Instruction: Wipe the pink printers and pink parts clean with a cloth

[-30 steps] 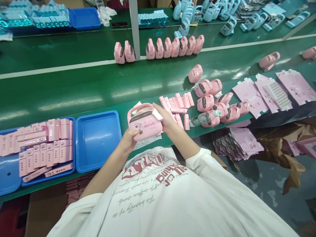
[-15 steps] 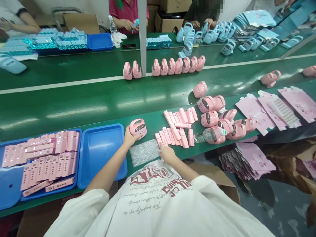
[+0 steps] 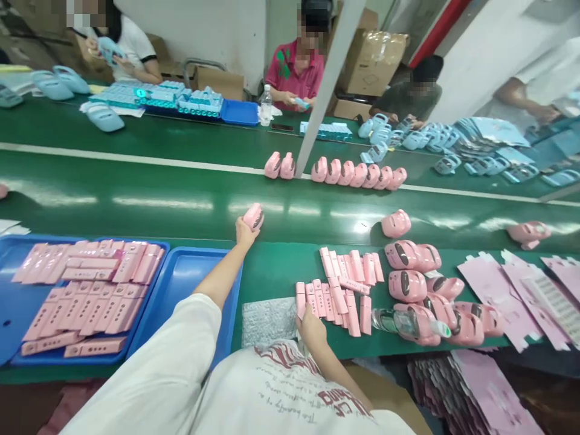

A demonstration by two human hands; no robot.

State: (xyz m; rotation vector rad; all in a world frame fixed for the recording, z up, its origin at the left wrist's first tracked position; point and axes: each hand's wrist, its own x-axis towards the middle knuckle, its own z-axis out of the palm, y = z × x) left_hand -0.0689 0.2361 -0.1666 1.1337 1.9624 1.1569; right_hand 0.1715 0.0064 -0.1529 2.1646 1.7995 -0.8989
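My left hand (image 3: 247,232) is stretched out over the green belt, its fingers wrapped round a pink handled case (image 3: 254,216). Near the table's front edge, my right hand (image 3: 312,326) has its fingers closed at the lower end of a pink stick-shaped box (image 3: 301,298), at the left end of a loose pile of similar boxes (image 3: 338,289). A grey textured pad (image 3: 267,321) lies just left of my right hand. Several more pink cases (image 3: 406,285) stand to the right of the pile, with a clear plastic bottle (image 3: 408,324) lying against them.
At the left are a blue tray (image 3: 165,249) of pink boxes and a bare blue tray (image 3: 194,272). Pink cases (image 3: 357,175) line the belt's far side. Flat pink sheets (image 3: 487,290) lie right. Across the belt, people handle blue items; a grey post (image 3: 326,90) rises there.
My left hand has moved forward from beside the grey pad to over the belt, carrying the pink case. My right hand remains at the boxes. The head view has shifted, showing more of the far side.
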